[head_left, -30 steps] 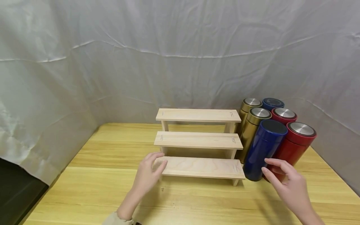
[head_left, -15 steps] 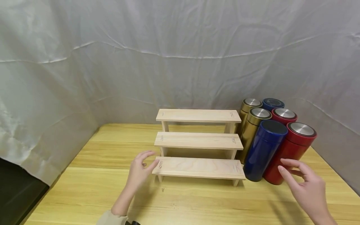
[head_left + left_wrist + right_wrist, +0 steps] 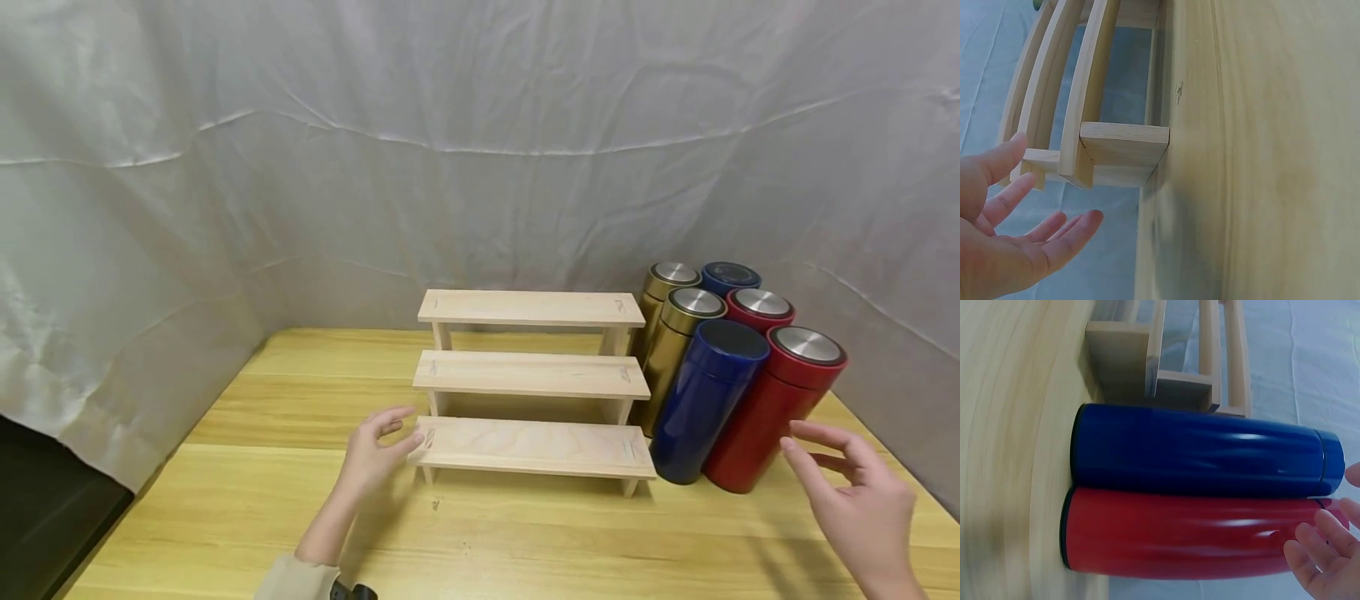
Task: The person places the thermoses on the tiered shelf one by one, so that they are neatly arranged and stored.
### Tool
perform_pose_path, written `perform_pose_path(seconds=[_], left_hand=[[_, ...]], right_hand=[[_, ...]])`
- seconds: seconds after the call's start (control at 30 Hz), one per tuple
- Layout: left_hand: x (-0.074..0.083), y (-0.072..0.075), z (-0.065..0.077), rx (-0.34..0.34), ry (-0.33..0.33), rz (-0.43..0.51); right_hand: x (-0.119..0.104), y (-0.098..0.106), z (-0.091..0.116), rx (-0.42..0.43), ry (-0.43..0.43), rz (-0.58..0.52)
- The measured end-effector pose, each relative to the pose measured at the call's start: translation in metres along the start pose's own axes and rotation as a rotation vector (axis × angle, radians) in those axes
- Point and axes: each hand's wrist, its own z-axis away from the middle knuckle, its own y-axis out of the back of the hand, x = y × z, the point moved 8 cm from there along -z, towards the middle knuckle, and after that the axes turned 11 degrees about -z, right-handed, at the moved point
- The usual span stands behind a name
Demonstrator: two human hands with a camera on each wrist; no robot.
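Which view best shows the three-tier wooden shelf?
Head: the three-tier wooden shelf shows all three boards end to end. Left wrist: foreshortened from its left end; right wrist: mainly its right end.

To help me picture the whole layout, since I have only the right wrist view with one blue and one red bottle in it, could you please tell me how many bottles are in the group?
Observer: The head view shows six: two gold bottles, two blue bottles and two red bottles.
Operator: Thank you. What does the top of the nearer red one look like?
Observer: Its lid has a silver-coloured disc set within a dark ring.
Operator: And may I ask what is at the far end of the shelves, away from the bottles?
Observer: The left hand is there, holding nothing.
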Motion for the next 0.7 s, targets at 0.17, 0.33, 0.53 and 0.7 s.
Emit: perform_pose_path(seconds=[0.17, 0.33, 0.53, 0.7], left_hand=[[-0.004, -0.005, -0.002, -0.049, 0.048, 0.075], [-0.008, -0.012, -0.003, -0.088, 0.082, 0.121], [-0.013, -0.019, -0.004, -0.117, 0.106, 0.168], [-0.013, -0.022, -0.003, -0.145, 0.103, 0.175]], right_hand=[[0.004, 0.008, -0.005, 0.045, 0.022, -0.027], [0.013, 0.012, -0.009, 0.081, -0.008, -0.011], [0.032, 0.015, -0.014, 0.110, -0.100, -0.039], [0.069, 0.013, -0.019, 0.041, -0.167, -0.043]])
